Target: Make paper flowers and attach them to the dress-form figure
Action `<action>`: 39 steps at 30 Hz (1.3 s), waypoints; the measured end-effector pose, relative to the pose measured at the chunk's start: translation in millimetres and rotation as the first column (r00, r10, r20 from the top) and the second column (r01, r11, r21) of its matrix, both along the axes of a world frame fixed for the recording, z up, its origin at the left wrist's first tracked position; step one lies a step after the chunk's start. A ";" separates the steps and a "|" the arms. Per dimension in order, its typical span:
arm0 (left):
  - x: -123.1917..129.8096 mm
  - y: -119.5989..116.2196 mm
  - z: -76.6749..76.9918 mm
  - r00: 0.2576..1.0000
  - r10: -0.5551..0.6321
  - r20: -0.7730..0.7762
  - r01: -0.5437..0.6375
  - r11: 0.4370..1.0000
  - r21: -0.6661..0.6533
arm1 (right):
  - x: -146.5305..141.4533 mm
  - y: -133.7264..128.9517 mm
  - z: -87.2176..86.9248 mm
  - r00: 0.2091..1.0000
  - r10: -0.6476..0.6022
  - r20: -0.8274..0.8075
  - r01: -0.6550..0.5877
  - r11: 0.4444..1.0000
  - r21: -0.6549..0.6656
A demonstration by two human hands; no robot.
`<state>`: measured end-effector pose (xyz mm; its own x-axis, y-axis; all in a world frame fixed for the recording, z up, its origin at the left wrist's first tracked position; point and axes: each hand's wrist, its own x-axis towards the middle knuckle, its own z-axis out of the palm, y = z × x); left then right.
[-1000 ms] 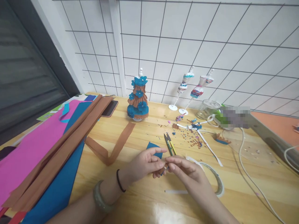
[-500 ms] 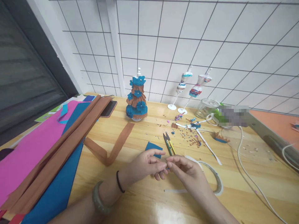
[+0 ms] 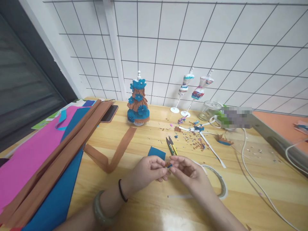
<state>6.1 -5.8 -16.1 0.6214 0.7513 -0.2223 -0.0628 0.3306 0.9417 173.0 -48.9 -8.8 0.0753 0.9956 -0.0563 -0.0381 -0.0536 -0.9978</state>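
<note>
A small brown and blue paper piece (image 3: 168, 165) is pinched between my two hands. My left hand (image 3: 151, 170) has its fingers closed on the piece's left side, and my right hand (image 3: 186, 171) grips it from the right. Just behind them lie a blue paper square (image 3: 156, 153) and the snips (image 3: 171, 146), with dark blades pointing away. A roll of white tape (image 3: 223, 184) rests on the table, partly hidden by my right hand. To the left is a folded brown paper strip (image 3: 122, 144).
A small dress form in blue and brown paper (image 3: 139, 102) stands near the wall. Two slim dress forms (image 3: 184, 88) lean right of it. Long paper sheets (image 3: 36, 134) cover the left side. Paper scraps (image 3: 197, 142), a glass jar (image 3: 209, 110) and a white cable (image 3: 250, 176) are rightward.
My fingertips have shifted slightly apart, and the brown and blue piece between them shows more clearly. The whole view has moved a little, so the table's things appear slightly further left.
</note>
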 end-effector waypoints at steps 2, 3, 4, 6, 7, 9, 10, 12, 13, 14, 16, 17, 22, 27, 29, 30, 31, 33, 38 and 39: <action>0.2 -0.2 -0.9 1.000 -0.010 -0.002 0.010 1.000 0.001 | -1.6 -0.9 -1.8 0.999 0.006 0.042 -0.007 1.000 0.025; 0.3 -0.3 -1.2 1.000 -0.012 0.005 0.012 1.000 -0.001 | -2.2 -1.3 -2.3 0.998 0.007 0.059 -0.009 0.999 0.031; 0.3 -0.4 -1.3 1.000 -0.013 0.019 0.013 1.000 -0.004 | -2.5 -1.6 -2.6 0.998 0.008 0.068 -0.011 0.999 0.037; 0.3 -0.3 -1.4 0.998 -0.010 0.055 0.011 1.000 -0.011 | -2.8 -1.9 -2.9 0.997 0.004 0.075 -0.008 0.999 0.046; 0.3 -0.1 -1.3 0.998 -0.005 0.070 0.006 1.000 -0.014 | -2.9 -2.0 -2.9 0.997 -0.001 0.083 -0.003 0.999 0.049; 0.5 0.6 -1.1 0.996 0.002 0.090 0.000 1.000 -0.022 | -3.4 -2.2 -3.2 0.993 -0.010 0.114 0.003 0.998 0.056; 0.6 1.0 -0.9 0.996 0.004 0.093 -0.002 1.000 -0.025 | -3.8 -2.4 -3.4 0.991 -0.009 0.132 0.001 0.998 0.061; 0.7 1.6 -0.1 0.995 0.008 0.097 -0.006 1.000 -0.029 | -4.6 -2.8 -3.6 0.988 0.003 0.157 -0.014 0.997 0.072; 0.7 1.8 0.5 0.995 0.010 0.097 -0.007 1.000 -0.030 | -4.8 -2.9 -3.5 0.987 0.007 0.160 -0.020 0.997 0.080; 0.5 1.9 1.2 0.995 0.012 0.096 -0.009 0.999 -0.030 | -4.8 -3.1 -3.3 0.987 0.009 0.158 -0.023 0.996 0.086; 0.1 1.7 2.8 0.996 0.019 0.092 -0.016 0.999 -0.030 | -3.9 -3.5 -2.4 0.989 0.000 0.151 -0.014 0.996 0.093; -0.2 1.3 3.4 0.996 0.020 0.085 -0.018 0.999 -0.027 | -3.0 -3.6 -1.9 0.989 -0.005 0.151 -0.009 0.996 0.090; 0.1 -1.5 4.3 1.000 -0.012 0.025 0.012 1.000 0.017 | 0.7 -3.2 -1.3 0.975 0.050 0.217 -0.055 0.998 0.015; 0.8 -1.0 3.5 0.999 0.006 0.036 -0.006 1.000 0.023 | -1.2 -2.7 -1.7 0.974 0.110 0.199 -0.112 0.994 0.003; 0.4 -0.6 4.1 0.999 0.008 0.038 -0.009 1.000 0.023 | -2.4 -2.9 -0.9 0.983 0.109 0.149 -0.110 0.994 -0.005; 0.2 -0.5 4.6 0.999 0.007 0.038 -0.008 1.000 0.025 | -2.9 -3.0 -0.4 0.985 0.106 0.138 -0.106 0.994 -0.011; 0.1 -0.7 5.1 0.999 0.005 0.038 -0.006 1.000 0.027 | -3.3 -3.1 0.2 0.986 0.099 0.134 -0.098 0.995 -0.013; -0.1 -1.2 5.9 0.999 0.002 0.033 -0.003 0.999 0.033 | -4.1 -3.2 1.6 0.988 0.075 0.137 -0.074 0.997 -0.012; 0.0 -1.3 4.9 1.000 0.005 0.022 -0.005 0.999 0.041 | -6.5 -2.8 4.9 0.989 0.039 0.142 -0.038 0.999 -0.007; 0.0 -1.0 4.3 1.000 0.007 0.024 -0.008 0.999 0.034 | -6.8 -2.8 5.2 0.990 0.044 0.136 -0.043 0.999 -0.008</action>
